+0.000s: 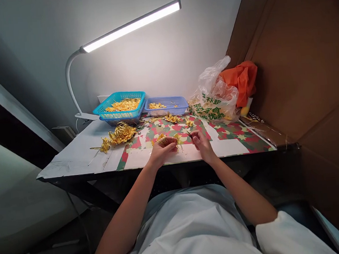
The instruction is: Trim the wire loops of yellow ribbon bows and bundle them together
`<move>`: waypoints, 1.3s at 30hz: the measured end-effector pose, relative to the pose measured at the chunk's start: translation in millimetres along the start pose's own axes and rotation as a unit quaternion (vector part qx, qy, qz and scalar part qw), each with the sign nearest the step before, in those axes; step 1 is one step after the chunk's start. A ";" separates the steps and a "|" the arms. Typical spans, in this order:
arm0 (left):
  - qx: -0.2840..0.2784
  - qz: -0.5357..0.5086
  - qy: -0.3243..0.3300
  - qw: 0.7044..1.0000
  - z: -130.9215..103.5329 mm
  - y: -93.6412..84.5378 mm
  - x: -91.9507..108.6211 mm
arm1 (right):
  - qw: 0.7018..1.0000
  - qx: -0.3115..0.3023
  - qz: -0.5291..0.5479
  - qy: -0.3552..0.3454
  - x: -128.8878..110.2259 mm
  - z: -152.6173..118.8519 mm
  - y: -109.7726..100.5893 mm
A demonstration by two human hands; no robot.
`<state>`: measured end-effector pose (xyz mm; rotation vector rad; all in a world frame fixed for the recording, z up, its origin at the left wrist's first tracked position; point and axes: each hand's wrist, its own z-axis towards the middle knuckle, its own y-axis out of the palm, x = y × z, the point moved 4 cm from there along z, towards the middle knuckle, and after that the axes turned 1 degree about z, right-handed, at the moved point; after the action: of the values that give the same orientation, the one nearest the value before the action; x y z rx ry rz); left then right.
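Note:
My left hand [161, 153] is closed, with thumb and fingers pinched on a gold flower ornament [177, 137]. Its thin gold strands and petals stick out past the fingertips, and the palm hides the rest. A little to the right, my right hand [203, 147] grips what look like dark tweezers [189, 134], their tips angled up and left toward the ornament without touching it. Both hands are just above the front part of the table. Beyond them lie a gold flower [172, 118] and a smaller gold piece [189, 122].
A blue basket [120, 114] of gold pieces and a purple basket [168, 111] stand at the back. Gold flowers [122, 134] lie on the left. A plastic bag [214, 101], orange cloth [241, 79] and cardboard wall [306, 59] are on the right. A lamp [131, 25] overhangs the table.

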<state>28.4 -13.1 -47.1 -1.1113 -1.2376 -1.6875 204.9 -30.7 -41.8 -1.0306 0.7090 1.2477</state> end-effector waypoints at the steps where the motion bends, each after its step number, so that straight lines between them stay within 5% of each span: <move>1: 0.005 0.004 0.000 1.000 0.4 -0.5 -1.0 | 1.000 -0.003 -0.022 -0.010 -1.4 -4.0 -5.6; 11: -0.001 0.038 -0.005 0.999 -1.6 0.4 -2.3 | 0.974 -0.065 -0.194 -0.098 -11.6 -5.9 -14.3; 24: -0.012 0.038 -0.010 0.999 -2.6 5.6 -1.5 | 0.905 -0.063 -0.368 -0.204 -18.6 1.0 -9.3; 39: -0.001 0.042 -0.017 0.999 -3.2 5.7 -1.6 | 0.859 -0.073 -0.437 -0.258 -23.2 0.1 -6.7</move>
<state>33.5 -17.5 -47.3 -1.1807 -1.1954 -1.6134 206.5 -40.2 -19.6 -0.9081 -0.2845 0.6998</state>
